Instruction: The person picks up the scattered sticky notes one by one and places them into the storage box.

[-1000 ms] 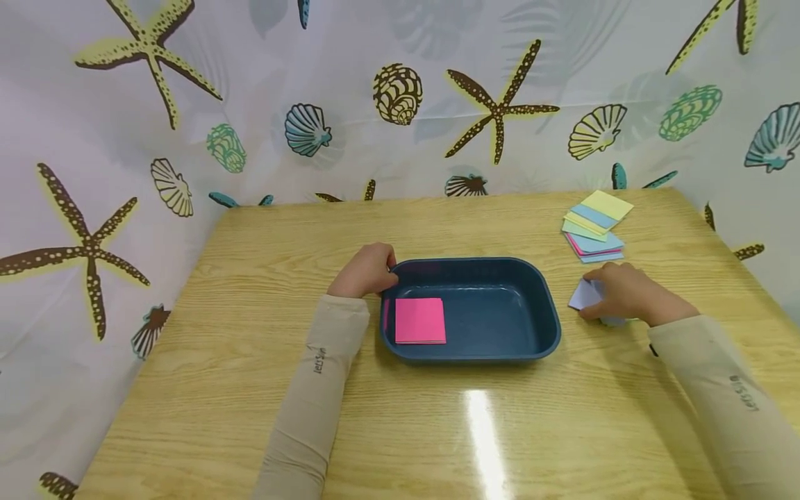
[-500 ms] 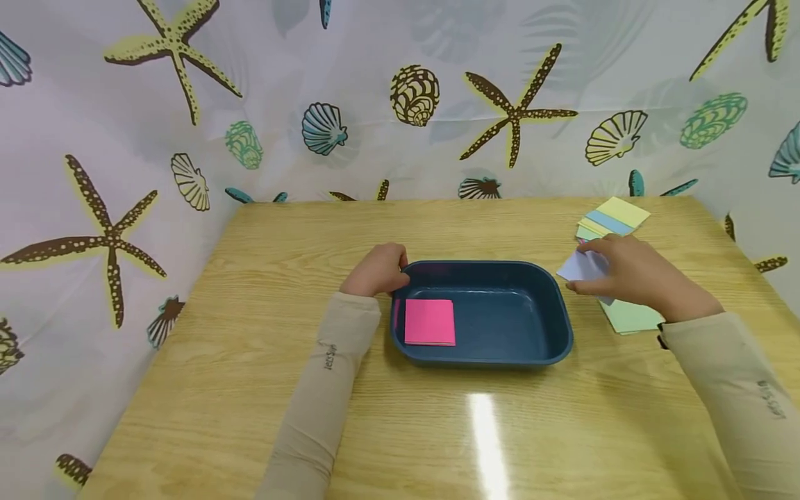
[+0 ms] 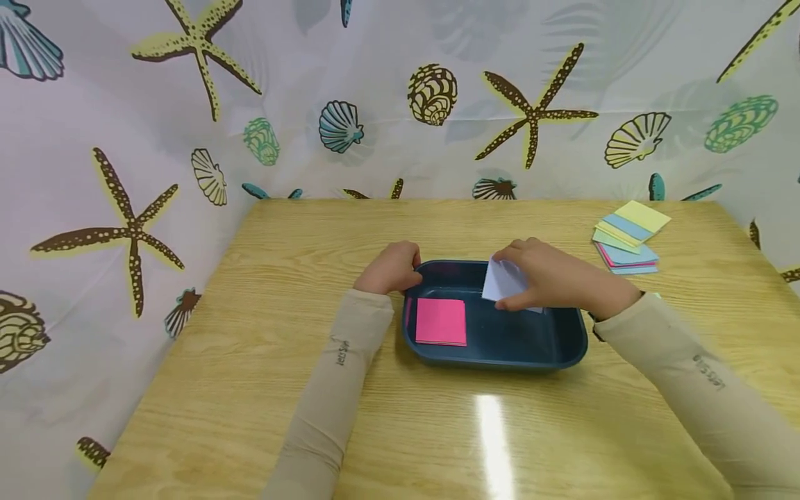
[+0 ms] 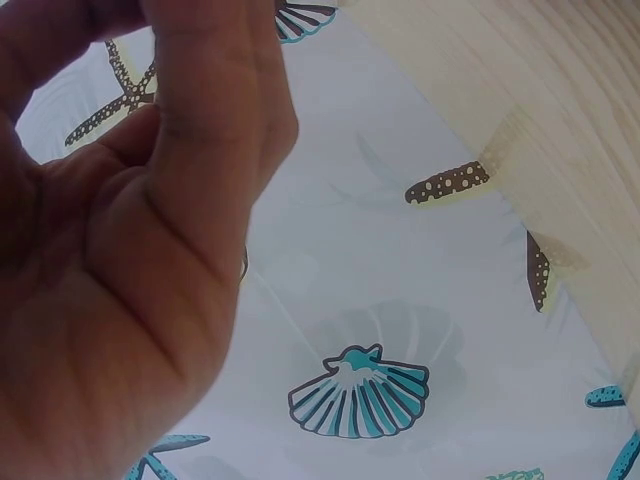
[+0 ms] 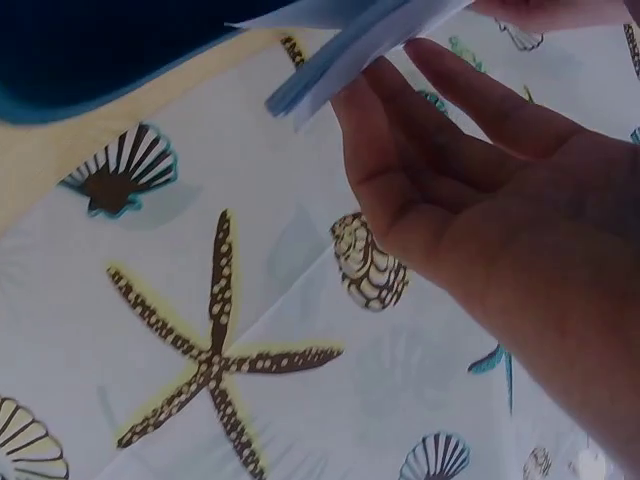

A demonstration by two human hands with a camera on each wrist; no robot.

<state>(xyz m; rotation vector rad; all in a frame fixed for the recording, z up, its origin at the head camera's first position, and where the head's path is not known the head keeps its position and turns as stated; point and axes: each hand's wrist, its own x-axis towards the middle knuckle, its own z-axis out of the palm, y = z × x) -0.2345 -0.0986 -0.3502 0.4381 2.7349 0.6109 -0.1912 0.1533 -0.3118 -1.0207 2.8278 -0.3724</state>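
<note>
Behind your work hangs a white shell-and-starfish cloth (image 3: 437, 167), and before it you have a pale wood-grain table (image 3: 300, 239). On that sits a dark blue rectangular tray (image 3: 509, 348); near the table's far right corner lies a loose fan of yellow, blue, green and pink paper squares (image 3: 632, 236). Your right hand (image 3: 540, 274) pinches a pale lilac stack of paper squares (image 3: 502, 280) between thumb and fingers, tilted above the tray; whether it touches the bottom, you cannot tell. Your left hand (image 3: 392, 267) grips the tray's far left corner, curled at the rim. Inside, against the left end, a neat bright pink stack of paper squares (image 3: 441, 321) lies flat. A loosened pinch could let your lilac sheets splay; swinging too far left could knock the pink ones askew; a tug on the rim could slide the tray
</note>
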